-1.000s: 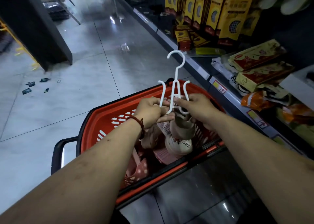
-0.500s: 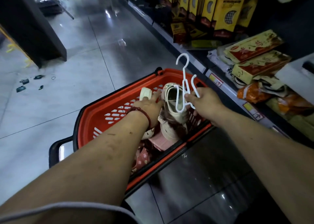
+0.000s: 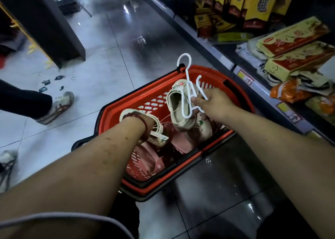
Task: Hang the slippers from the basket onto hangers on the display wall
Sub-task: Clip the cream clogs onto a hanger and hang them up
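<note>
Holding the white hanger (image 3: 187, 73) by its lower frame in the right grip (image 3: 213, 102), fingers curled round the plastic, above the far right part of the red basket (image 3: 110, 119). Raised higher over the basket than half a second ago, hook now tilted toward the far rim. Pressed against the hanger's left loop, above the basket's middle: one beige slipper (image 3: 176, 110), opening facing up; hard to tell whether hooked on or only lying behind the loop. Pulled away from its mate since the earlier frame, when both sat together under the hanger: second beige slipper (image 3: 159, 130), now lower, toward the basket's near left, with a paper tag (image 3: 160, 138) at its side and a thin thread (image 3: 166, 116) stretched between the two. Bent down into the basket at that second slipper: left grip (image 3: 145, 120), red bracelet (image 3: 146, 128) on the wrist; fingers hidden behind wrist and slipper rim, so impossible to say whether closed on it or merely touching. Lower down inside the basket: pink slippers (image 3: 150, 159), partly covered by the left arm. New to the left of the basket: someone's dark trouser leg and worn sneaker (image 3: 58, 105) on the floor tiles, plus another sneaker (image 3: 7, 164) cut off by the frame edge. Right of the basket: shelf (image 3: 241, 75) of yellow-and-red packets, print too blurred to read.
</note>
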A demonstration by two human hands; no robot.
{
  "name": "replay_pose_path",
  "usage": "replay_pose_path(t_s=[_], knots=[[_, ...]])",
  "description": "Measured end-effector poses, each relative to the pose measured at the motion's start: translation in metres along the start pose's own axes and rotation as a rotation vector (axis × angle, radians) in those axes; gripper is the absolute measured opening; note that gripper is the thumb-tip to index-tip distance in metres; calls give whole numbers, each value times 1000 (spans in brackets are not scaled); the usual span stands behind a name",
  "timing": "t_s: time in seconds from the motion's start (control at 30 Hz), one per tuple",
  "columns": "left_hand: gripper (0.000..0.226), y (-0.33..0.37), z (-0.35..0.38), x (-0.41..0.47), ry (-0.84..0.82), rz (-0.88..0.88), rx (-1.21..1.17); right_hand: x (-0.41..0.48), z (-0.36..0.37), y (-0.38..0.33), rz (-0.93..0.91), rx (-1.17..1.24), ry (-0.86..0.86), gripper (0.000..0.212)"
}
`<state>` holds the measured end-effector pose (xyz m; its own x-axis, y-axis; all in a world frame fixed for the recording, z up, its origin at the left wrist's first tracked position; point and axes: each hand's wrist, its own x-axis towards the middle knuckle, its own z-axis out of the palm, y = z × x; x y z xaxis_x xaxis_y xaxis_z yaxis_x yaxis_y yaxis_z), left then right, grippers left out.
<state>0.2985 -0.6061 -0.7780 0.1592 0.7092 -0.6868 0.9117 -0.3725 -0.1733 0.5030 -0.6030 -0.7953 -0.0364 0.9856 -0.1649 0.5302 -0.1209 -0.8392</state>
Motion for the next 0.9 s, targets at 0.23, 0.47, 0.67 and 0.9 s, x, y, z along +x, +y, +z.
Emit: replay_pose_path(t_s=[0.23, 0.47, 0.67, 0.9], knots=[[35, -19, 18, 13, -19, 39, 41, 11, 25, 5, -41, -140, -34, 27], [36, -29, 31, 23, 116, -41, -4, 17, 32, 6, 7, -323, -46, 22], [93, -42, 28, 21, 146, -228, -154, 17, 32, 6, 15, -434, -44, 30], [31, -43, 36, 21, 202, -341, 20, 15, 26, 10, 40, -430, -66, 19]])
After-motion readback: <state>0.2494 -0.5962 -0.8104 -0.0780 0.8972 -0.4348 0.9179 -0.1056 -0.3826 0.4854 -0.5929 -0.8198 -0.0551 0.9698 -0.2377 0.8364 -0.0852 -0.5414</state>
